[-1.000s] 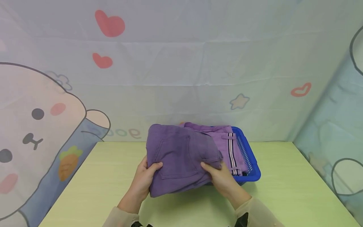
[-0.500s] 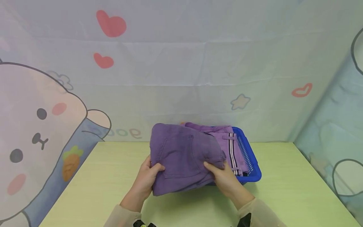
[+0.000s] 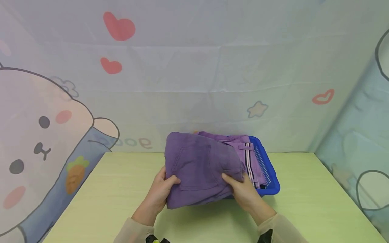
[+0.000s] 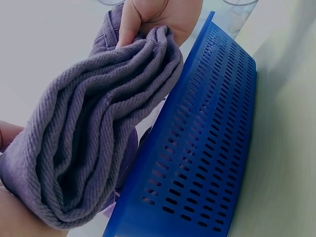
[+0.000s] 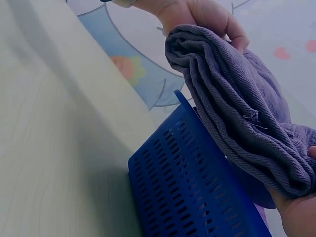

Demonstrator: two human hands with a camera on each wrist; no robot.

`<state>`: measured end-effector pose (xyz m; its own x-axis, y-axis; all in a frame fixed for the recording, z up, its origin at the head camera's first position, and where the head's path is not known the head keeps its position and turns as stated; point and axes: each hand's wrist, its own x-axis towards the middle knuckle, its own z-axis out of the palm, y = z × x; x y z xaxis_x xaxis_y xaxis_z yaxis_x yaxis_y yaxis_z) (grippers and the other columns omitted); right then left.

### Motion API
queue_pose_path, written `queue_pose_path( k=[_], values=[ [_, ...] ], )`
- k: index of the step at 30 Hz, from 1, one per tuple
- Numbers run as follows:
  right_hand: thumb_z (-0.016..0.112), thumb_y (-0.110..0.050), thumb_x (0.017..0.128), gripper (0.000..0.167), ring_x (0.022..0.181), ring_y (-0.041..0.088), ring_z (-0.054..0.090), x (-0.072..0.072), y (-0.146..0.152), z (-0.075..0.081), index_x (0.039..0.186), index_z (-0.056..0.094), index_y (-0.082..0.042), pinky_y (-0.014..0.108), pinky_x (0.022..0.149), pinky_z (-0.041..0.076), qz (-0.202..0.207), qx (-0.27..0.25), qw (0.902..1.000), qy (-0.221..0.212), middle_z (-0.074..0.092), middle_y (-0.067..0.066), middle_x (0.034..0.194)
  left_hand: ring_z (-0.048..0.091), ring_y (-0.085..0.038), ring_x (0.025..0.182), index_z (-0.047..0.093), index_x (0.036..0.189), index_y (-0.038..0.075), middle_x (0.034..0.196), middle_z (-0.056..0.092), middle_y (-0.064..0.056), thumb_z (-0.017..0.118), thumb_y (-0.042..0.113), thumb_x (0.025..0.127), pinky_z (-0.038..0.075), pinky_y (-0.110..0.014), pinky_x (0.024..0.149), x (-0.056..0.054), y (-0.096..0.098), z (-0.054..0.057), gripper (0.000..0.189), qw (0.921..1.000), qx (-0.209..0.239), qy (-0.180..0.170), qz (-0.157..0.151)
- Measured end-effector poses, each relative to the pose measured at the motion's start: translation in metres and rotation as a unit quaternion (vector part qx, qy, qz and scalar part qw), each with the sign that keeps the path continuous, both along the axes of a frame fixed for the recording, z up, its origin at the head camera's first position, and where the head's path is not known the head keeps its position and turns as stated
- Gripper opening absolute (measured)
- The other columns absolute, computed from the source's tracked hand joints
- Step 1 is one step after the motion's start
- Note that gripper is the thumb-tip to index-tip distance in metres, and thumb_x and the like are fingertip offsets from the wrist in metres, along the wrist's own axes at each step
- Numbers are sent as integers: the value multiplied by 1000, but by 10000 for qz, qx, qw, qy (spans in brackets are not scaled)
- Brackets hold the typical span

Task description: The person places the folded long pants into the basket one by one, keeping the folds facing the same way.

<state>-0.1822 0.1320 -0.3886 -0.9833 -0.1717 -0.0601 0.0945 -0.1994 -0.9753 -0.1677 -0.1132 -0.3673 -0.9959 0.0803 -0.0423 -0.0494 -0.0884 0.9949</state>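
Observation:
Folded purple jeans (image 3: 194,165), a stitched pocket facing up, hang tilted in both hands in front of a blue basket (image 3: 268,175). My left hand (image 3: 160,191) grips their left side, thumb on top and fingers underneath. At the right side, my right hand (image 3: 244,194) pinches the edge between thumb and hidden fingers. Seen from the left wrist, the jeans (image 4: 94,118) show several stacked fabric layers along their near edge. Another garment (image 3: 238,158), lighter purple with a black-and-white stripe, lies in the basket, partly covered from view by the jeans.
The basket's perforated wall (image 5: 173,173) rises close below the jeans in the right wrist view. Pale green table (image 3: 307,195) surface extends on both sides. Behind it hangs a printed cloth backdrop (image 3: 182,67) with hearts and a cartoon bear.
Both hands have carried the folded jeans a little to the right, so that they overlap more of the basket. The grip looks the same, and the basket stays in place.

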Motion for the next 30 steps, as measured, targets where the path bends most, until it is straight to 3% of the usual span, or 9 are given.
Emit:
queue_pose_path(
  k=[22,30],
  values=[
    [62,-16,89,58,114,12,52,-1,10,-4,139,33,-11,27,96,45,-166,-50,9998,-8,47,3,131,54,-25,111,39,142,16,134,50,-14,54,0,72,45,-37,92,-7,7,-2,73,9992,-59,-123,-378],
    [61,-14,90,52,106,8,58,1,13,-1,135,36,-8,25,92,48,-242,-115,9996,-9,56,-6,117,52,-26,114,38,141,12,135,48,-16,54,0,73,44,-39,96,-8,9,-2,71,9978,-207,-68,-627]
  ],
)
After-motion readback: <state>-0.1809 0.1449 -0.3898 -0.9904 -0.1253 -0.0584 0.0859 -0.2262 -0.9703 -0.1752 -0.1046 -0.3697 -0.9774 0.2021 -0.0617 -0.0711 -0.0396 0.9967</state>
